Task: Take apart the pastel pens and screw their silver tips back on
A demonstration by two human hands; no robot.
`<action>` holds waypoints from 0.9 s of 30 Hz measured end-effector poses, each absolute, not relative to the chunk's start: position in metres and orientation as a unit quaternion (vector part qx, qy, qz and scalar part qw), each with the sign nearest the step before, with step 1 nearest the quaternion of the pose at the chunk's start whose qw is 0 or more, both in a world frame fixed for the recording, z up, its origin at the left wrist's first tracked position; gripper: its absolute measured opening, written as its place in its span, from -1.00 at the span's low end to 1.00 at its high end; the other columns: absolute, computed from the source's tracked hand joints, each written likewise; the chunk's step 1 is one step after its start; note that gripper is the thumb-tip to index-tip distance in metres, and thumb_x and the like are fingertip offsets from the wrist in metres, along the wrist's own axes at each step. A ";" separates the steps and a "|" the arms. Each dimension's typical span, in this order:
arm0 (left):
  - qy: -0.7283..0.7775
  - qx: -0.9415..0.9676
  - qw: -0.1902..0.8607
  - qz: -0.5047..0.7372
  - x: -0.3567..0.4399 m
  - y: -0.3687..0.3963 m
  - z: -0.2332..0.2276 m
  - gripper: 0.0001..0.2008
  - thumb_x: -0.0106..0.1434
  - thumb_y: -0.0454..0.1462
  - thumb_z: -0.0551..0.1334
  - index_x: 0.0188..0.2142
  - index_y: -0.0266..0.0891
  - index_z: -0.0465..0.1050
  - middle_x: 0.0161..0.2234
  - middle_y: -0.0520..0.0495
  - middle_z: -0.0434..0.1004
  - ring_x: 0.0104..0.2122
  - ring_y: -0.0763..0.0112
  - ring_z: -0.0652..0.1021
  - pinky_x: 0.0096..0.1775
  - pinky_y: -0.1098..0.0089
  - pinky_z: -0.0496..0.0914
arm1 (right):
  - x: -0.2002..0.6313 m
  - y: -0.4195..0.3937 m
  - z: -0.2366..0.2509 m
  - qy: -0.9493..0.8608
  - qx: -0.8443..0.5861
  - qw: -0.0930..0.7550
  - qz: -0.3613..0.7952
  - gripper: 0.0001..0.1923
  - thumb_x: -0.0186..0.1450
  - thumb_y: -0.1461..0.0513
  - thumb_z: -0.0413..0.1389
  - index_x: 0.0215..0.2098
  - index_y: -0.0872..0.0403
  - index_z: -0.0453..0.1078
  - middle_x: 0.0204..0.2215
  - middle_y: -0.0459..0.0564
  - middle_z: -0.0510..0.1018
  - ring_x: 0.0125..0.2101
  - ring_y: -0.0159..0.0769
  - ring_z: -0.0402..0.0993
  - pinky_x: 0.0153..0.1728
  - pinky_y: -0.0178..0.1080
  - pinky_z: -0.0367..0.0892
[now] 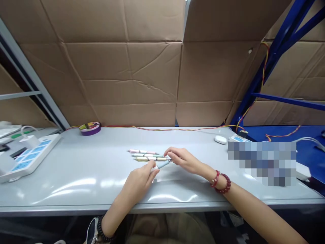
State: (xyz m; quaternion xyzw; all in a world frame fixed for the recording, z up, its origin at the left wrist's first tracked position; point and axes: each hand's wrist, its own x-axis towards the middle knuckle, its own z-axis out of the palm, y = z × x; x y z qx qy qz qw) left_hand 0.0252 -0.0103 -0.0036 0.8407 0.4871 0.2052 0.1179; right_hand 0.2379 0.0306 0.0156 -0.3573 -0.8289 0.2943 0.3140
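My left hand [139, 179] is closed round the white barrel of a pen with a light blue grip [163, 164], tilted up to the right just above the table. At its tip end, the thumb and fingers of my right hand [184, 159] pinch together; exactly what lies between them is partly hidden. Just beyond my left hand lie three more pens side by side on the table: a pink one [142, 151], a green one [146, 155] and a yellow one [148, 159]. Their ends point to my right hand.
A purple roll of tape [90, 131] sits at the back left of the grey table [83, 162]. On the left is a white power strip [38, 156] with plugs. At the back right lie a white earbud case [220, 139] and a pixelated patch. Red-yellow wires [152, 129] run along the back edge.
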 end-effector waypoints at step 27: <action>0.446 0.852 0.117 0.248 0.023 -0.008 -0.005 -0.63 0.35 -0.31 -0.08 0.11 -0.03 0.18 -0.04 -0.02 0.42 -0.13 0.29 0.48 -0.17 0.35 0.37 | 0.236 0.030 0.018 -0.793 -0.349 0.369 0.336 -0.82 0.23 0.13 0.13 -0.30 0.08 0.42 -0.35 -0.04 0.53 -0.40 -0.34 0.42 -0.37 -0.27 0.36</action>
